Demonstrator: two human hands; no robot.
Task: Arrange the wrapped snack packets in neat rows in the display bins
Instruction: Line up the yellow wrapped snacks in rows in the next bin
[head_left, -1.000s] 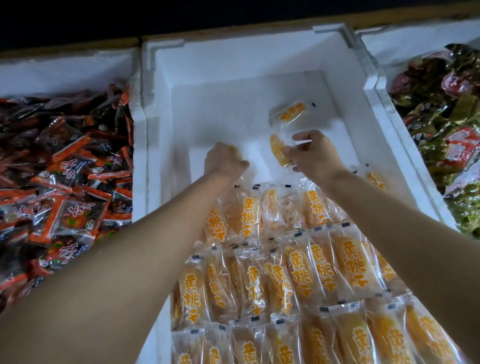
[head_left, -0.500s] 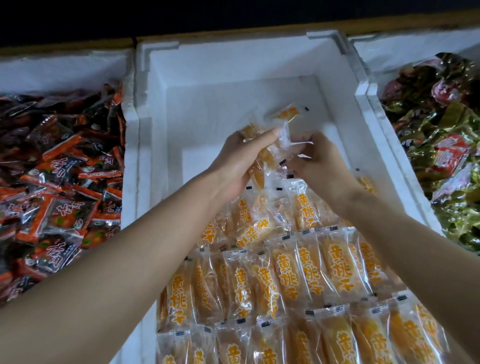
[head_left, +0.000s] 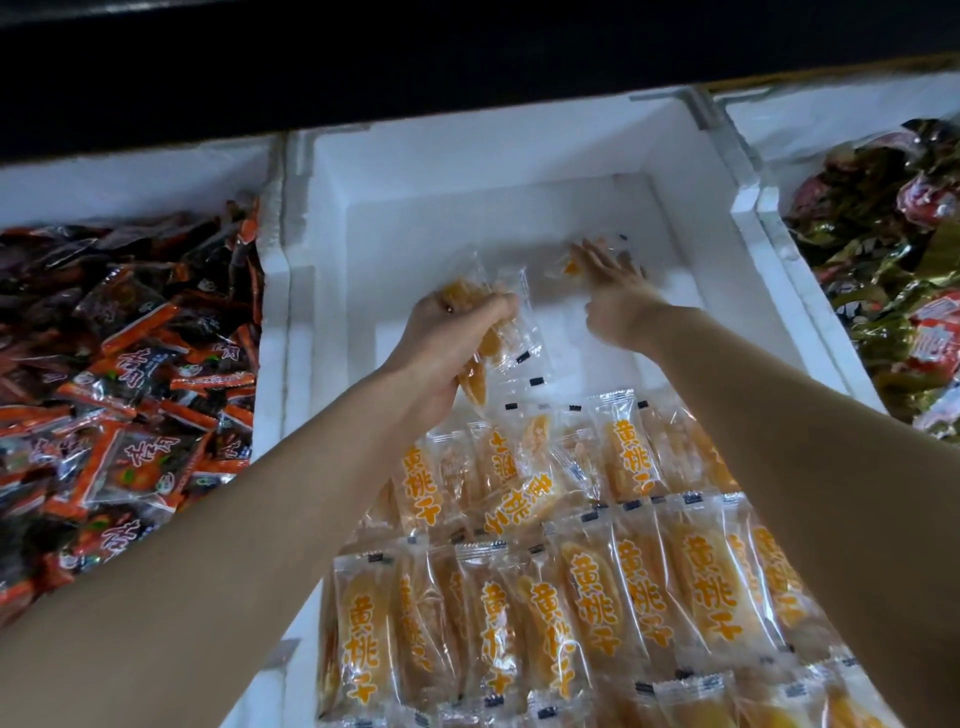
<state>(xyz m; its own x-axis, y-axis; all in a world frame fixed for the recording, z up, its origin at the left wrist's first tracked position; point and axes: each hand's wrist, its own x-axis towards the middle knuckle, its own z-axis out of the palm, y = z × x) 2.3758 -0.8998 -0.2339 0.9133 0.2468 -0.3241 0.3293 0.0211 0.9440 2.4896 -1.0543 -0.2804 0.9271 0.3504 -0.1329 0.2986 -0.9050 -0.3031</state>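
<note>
Neat rows of yellow packets (head_left: 597, 613) down at the near edge of the middle bin (head_left: 467, 156); next row (head_left: 519, 493) crooked, wanting straightening. Bare floor beyond, so roughly half left to do. Left hand (head_left: 447, 343) clutching a bunch of packets (head_left: 501, 332) mid-bin. Right hand (head_left: 615, 296) flat, fingers spread, on a stray packet (head_left: 570, 266) towards the far right corner. Red-black packets (head_left: 130, 364) heaped in the left bin (head_left: 130, 176), green-red packets (head_left: 883, 249) in the right bin (head_left: 769, 213).

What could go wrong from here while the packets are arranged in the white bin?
The left grip holds a loose bunch of packets; the lowest ones hang out and could drop onto the rows below. The right grip only lies flat on the lone packet far in the bin, so it may push it away. A crooked packet in the back row might get covered.
</note>
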